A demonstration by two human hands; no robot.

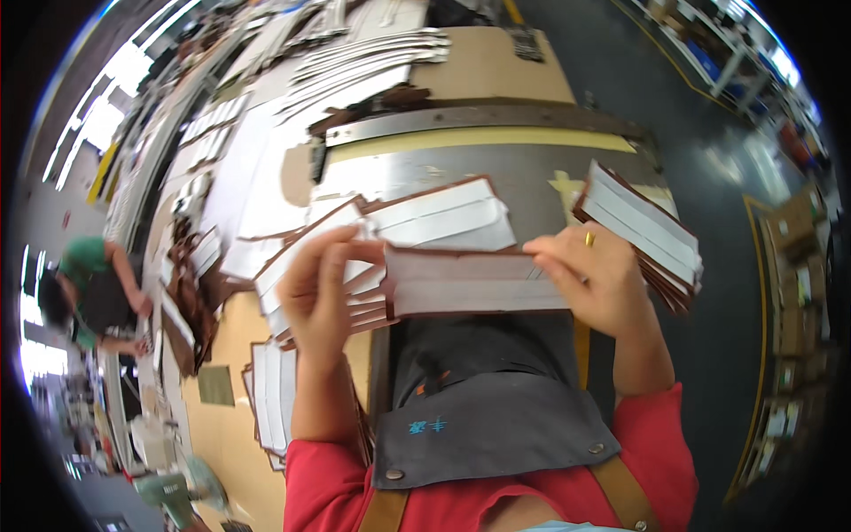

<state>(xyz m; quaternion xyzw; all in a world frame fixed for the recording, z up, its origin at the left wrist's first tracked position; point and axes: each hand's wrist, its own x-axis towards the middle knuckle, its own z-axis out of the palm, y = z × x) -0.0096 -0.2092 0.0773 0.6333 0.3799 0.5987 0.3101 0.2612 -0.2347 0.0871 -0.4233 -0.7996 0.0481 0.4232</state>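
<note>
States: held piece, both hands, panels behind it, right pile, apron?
White rectangular panel with brown edges: raised, stretched out
Left hand: holding its left end
Right hand: pinching its right end
White, brown-edged panels behind: overlapping
White, brown-edged right pile: stacked, fanned
Dark grey apron: worn

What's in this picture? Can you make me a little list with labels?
Held thing: brown-edged white panel
Left hand: holds its upper left corner
Right hand: holds its upper right corner
Right of it: stack of similar panels
Wearing: dark grey apron, red shirt
Far left: person in green
</note>
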